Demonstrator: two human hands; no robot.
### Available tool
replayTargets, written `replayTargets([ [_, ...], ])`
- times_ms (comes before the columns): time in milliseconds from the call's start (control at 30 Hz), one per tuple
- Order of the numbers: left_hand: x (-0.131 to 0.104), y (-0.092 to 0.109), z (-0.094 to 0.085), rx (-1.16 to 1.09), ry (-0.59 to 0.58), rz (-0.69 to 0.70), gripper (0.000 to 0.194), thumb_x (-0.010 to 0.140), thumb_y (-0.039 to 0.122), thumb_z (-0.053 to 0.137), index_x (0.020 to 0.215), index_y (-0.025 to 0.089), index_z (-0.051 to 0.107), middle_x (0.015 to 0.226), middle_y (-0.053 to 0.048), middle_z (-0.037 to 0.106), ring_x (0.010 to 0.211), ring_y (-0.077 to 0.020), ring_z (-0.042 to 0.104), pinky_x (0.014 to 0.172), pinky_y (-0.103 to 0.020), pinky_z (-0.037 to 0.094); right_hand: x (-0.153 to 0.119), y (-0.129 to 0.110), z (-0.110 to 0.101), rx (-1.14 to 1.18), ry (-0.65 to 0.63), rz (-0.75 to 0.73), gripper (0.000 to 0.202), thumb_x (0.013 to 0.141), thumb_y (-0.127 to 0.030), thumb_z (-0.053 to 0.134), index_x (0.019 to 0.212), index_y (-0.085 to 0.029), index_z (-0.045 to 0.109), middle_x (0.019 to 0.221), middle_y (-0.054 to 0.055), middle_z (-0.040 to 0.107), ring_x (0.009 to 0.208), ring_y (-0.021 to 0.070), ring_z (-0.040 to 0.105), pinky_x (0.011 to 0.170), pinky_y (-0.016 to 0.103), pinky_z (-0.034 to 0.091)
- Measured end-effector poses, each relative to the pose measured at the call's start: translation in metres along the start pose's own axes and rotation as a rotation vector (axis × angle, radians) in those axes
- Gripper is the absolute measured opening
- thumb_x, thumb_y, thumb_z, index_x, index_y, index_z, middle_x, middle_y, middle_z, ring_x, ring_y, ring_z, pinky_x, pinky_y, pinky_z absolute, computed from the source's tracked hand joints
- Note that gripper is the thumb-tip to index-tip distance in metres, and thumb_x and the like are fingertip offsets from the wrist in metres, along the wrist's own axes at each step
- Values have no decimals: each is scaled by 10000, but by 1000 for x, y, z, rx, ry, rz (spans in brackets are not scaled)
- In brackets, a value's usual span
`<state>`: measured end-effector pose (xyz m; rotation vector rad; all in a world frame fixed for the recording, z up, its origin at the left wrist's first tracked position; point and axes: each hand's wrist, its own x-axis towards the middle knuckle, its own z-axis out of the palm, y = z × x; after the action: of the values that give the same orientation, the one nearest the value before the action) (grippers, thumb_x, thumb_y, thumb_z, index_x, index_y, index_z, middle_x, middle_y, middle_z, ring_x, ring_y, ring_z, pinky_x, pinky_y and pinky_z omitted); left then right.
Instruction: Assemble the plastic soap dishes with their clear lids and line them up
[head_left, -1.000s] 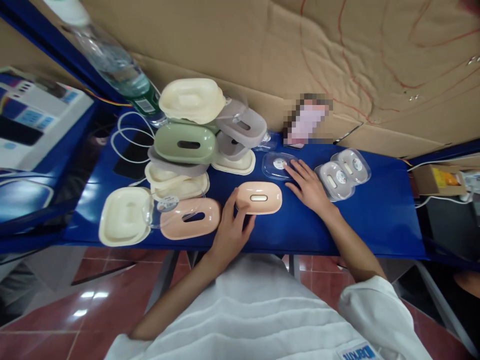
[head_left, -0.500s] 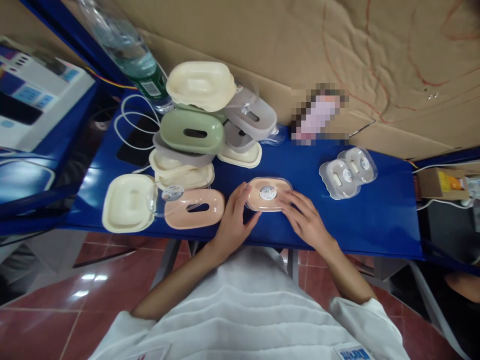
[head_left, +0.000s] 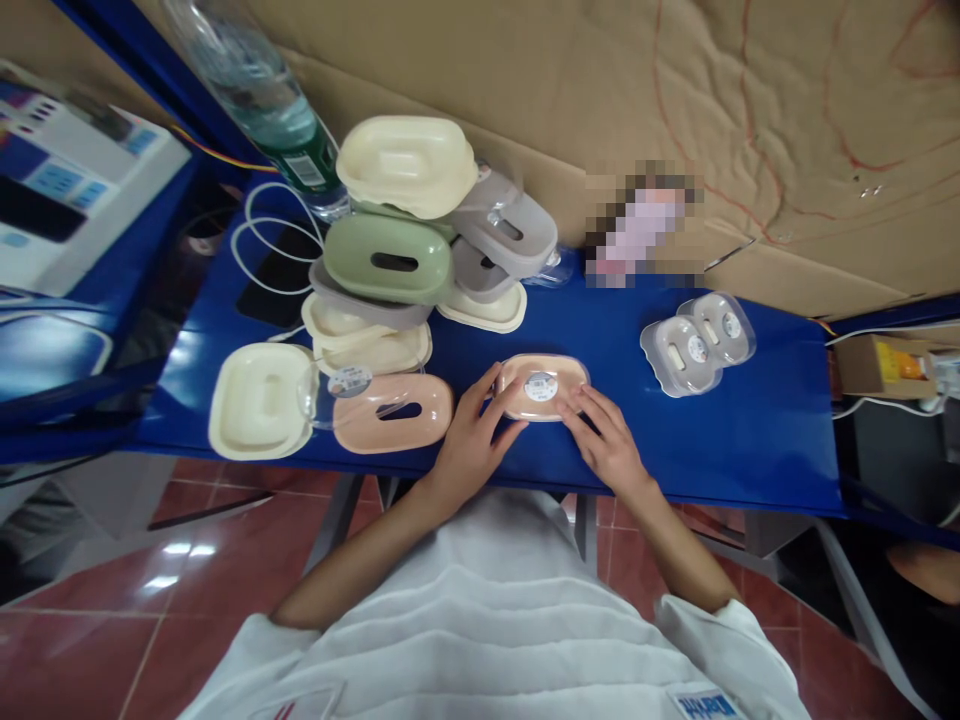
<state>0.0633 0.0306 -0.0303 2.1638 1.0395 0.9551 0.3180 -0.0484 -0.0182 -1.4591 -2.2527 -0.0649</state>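
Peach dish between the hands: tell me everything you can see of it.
The peach dish is a rounded oblong, glossy and plastic-looking, lying flat on the blue table, long side running left to right. A clear cover sits over it, bearing a round pale label with print too small to read. The left hand touches its left end, the right hand its right. Whether the cover is fully seated, I can't tell.

Is a blue table (head_left: 765, 440); bears a lidded peach dish (head_left: 561, 372) at the middle, a cream tray (head_left: 261, 400) beside a peach tray (head_left: 394, 432) at left, and two grey dishes (head_left: 688, 368) at right.
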Motion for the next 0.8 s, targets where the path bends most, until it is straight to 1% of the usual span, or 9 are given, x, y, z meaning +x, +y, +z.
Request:
replayTargets([
  [67,0,0,0,-1,-1,-5,626,1052,308,692,1635,321,463,1667,-140,499,1509,-298,559,1225,-474,533,2,4,-6,5,-14,-18,769,1059,-167,634,1739,-321,310,1557,128,636,1532,288,534,1200,484,549],
  [133,-1,1,-1,-8,-6,-9,626,1052,306,693,1634,324,463,1667,-138,497,1506,-296,563,1225,-470,533,1,14,-15,-44,-17,19,752,1071,-274,650,1738,-323,307,1593,133,603,1528,300,533,1211,507,524],
  [200,-1,1,-1,-14,-14,-14,629,1055,302,689,1639,329,455,1667,-135,494,1505,-296,563,1234,-473,525,-3,32,-25,-188,7,174,711,1078,-346,638,1725,-310,344,1666,154,521,1564,342,477,1239,580,463],
  [300,0,1,-1,-20,-19,-21,634,1057,291,684,1644,331,447,1670,-137,485,1512,-301,557,1234,-480,527,-16,61,-37,-446,15,484,678,1074,-452,621,1694,-270,418,1767,192,349,1632,449,320,1248,724,343],
  [367,0,1,-1,-27,-25,-18,633,1055,285,685,1641,328,449,1668,-140,484,1513,-302,556,1229,-479,533,-23,77,-44,-510,-21,593,692,1068,-516,605,1689,-266,431,1798,196,269,1651,487,247,1247,768,282],
  [567,2,3,-2,-21,-56,-24,622,1058,286,674,1637,337,453,1667,-128,494,1506,-300,564,1224,-484,540,-29,113,-70,-371,-144,618,908,1006,-680,614,1747,-288,267,1841,166,121,1694,461,93,1278,781,137],
  [633,1,3,-2,-13,-49,-24,621,1055,276,677,1634,332,459,1663,-129,500,1499,-298,571,1220,-477,544,-31,133,-79,-332,-125,640,942,965,-739,633,1732,-297,312,1848,150,89,1698,462,53,1284,777,106],
  [700,1,2,-1,-6,-43,-24,621,1050,272,686,1628,329,469,1662,-129,502,1498,-298,572,1220,-476,543,-33,154,-85,-272,-108,673,928,938,-777,636,1693,-290,404,1849,141,95,1701,452,54,1301,742,121],
  [800,1,2,-1,-14,-44,-27,615,1044,270,695,1618,330,481,1665,-128,496,1494,-295,577,1224,-474,539,-37,179,-85,-218,-120,711,874,952,-759,610,1662,-274,452,1826,143,211,1695,417,153,1316,697,173],
])
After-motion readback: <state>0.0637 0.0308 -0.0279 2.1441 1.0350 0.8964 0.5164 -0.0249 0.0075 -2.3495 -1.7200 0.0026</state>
